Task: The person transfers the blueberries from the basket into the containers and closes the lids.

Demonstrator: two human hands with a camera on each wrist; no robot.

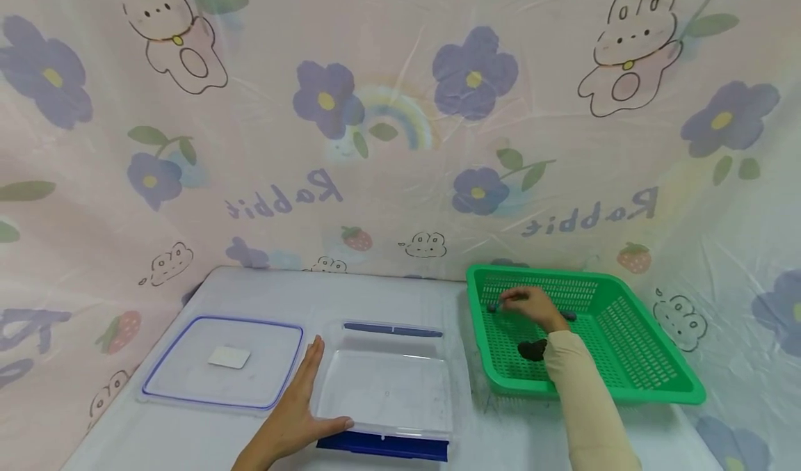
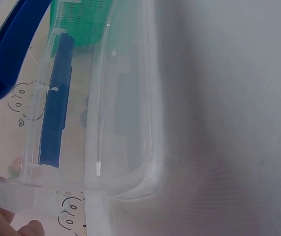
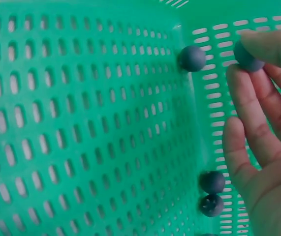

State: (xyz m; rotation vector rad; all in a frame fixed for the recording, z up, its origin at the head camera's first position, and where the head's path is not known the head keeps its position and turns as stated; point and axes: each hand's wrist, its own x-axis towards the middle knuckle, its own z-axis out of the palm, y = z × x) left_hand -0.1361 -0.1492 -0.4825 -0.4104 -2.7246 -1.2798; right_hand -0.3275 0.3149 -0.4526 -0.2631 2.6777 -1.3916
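My right hand (image 1: 532, 306) is inside the green plastic basket (image 1: 657, 394). Between thumb and fingertips it pinches a blueberry (image 3: 248, 57), held above the basket floor in the right wrist view. Another blueberry (image 3: 192, 58) lies close by against the basket wall, and two more blueberries (image 3: 212, 182) sit together lower down. My left hand (image 1: 294, 412) rests at the left side of a clear plastic container (image 1: 388, 391), fingers straight along its side and thumb at its front rim. In the left wrist view, fingers (image 2: 0, 221) show at the container's end.
Left of the container lies a clear lid (image 1: 188, 380) with a blue seal and a small white card (image 1: 229, 357) on it. Blue latch flaps (image 1: 384, 446) hang at the container's front and back. A patterned curtain (image 1: 388, 179) stands behind the white table (image 1: 250, 286).
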